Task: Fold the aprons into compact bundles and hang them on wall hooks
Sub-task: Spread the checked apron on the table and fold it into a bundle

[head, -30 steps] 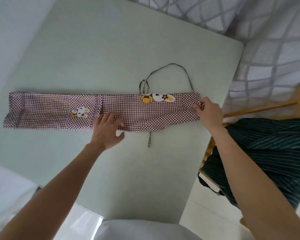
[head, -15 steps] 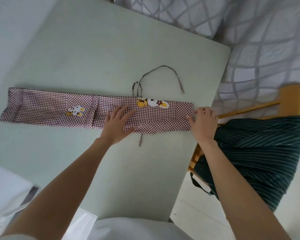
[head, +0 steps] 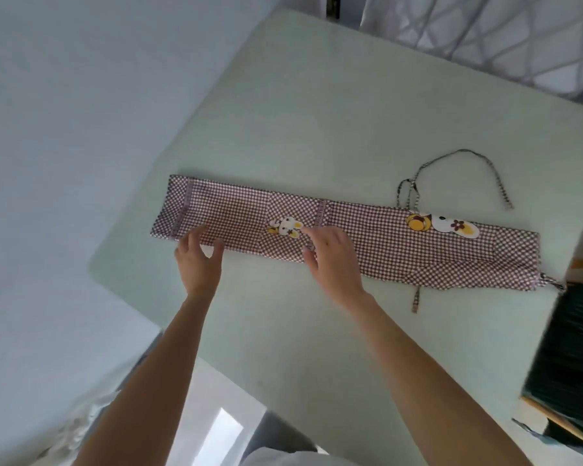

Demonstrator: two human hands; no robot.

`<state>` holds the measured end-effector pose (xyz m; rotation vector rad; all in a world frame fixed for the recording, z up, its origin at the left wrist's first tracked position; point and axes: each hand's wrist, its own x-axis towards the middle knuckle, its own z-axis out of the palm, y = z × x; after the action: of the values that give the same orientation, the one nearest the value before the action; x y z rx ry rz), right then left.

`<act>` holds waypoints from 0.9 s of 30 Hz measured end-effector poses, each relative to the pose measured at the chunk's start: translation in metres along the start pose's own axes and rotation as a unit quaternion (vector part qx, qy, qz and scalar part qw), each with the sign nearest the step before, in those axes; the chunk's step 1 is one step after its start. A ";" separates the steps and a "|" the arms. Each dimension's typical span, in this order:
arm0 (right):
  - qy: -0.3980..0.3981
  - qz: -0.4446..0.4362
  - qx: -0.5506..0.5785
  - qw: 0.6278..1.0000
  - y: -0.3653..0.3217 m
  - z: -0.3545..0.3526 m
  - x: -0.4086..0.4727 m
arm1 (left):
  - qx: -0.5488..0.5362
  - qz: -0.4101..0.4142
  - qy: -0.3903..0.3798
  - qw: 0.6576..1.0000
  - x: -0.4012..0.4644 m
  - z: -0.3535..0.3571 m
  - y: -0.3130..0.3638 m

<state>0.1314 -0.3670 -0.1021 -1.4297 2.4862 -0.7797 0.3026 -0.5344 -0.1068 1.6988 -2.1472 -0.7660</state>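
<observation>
The checked apron [head: 367, 235] lies folded into one long narrow strip across the pale green table [head: 317, 112], its neck strap [head: 464, 156] looped loose on the far side. The left hand [head: 199, 264] sits at the strip's near edge close to the left end, fingers spread and lightly bent, gripping nothing that I can see. The right hand [head: 332, 258] lies flat on the cloth (just beside the little rabbit patch [head: 285, 227]), fingers fairly straight.
</observation>
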 end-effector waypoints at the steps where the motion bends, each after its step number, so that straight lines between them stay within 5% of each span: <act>1: -0.016 0.010 -0.022 1.000 -0.015 0.017 0.014 | 0.005 -0.033 0.004 0.999 0.019 -0.013 -0.013; 7: -0.164 0.128 -0.138 0.968 -0.025 0.068 0.036 | -0.002 -0.134 -0.036 0.990 0.080 -0.046 -0.054; 17: -0.176 0.156 -0.172 0.957 -0.020 0.078 0.028 | -0.135 -0.245 -0.088 0.956 0.117 -0.072 -0.065; 23: -0.160 0.150 -0.124 0.968 -0.023 0.078 0.030 | -0.342 -0.107 -0.002 0.934 0.084 -0.081 0.004; 27: 0.010 0.193 0.134 0.972 -0.023 0.052 0.021 | -0.350 0.014 -0.074 0.934 0.036 -0.049 0.078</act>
<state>0.1577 -0.4125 -0.1326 -0.8192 2.4429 -0.9952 0.2576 -0.5673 -0.0255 1.2495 -1.6607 -1.4687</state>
